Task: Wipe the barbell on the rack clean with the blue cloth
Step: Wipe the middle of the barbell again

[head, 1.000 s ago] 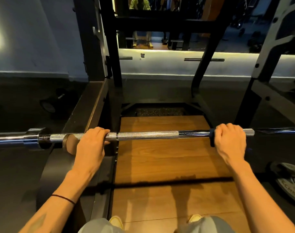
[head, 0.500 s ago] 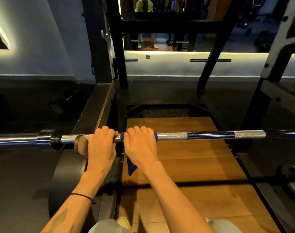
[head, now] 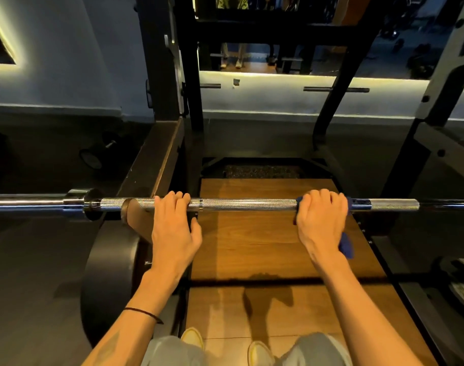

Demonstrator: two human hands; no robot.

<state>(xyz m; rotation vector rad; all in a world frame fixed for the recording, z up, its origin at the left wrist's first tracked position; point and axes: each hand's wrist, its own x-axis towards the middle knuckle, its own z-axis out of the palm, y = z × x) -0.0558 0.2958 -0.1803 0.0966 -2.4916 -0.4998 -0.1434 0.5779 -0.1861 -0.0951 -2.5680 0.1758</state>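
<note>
Left hand (head: 176,228) curled over the racked barbell (head: 248,204) to steady it, right hand (head: 322,220) wrapping the blue cloth (head: 346,245) around the shaft's right-of-centre stretch for scrubbing.

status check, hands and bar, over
Left hand grips the barbell bare. Right hand grips the blue cloth wrapped on the bar. Nothing blocking the shaft between the hands.

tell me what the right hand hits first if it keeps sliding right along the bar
Nothing on the bar itself, as far as the picture shows. The right hand, wrapped over the cloth on the bar, has bare shaft to its right up to the frame edge. The rack upright there may lie behind; depth is unclear.
</note>
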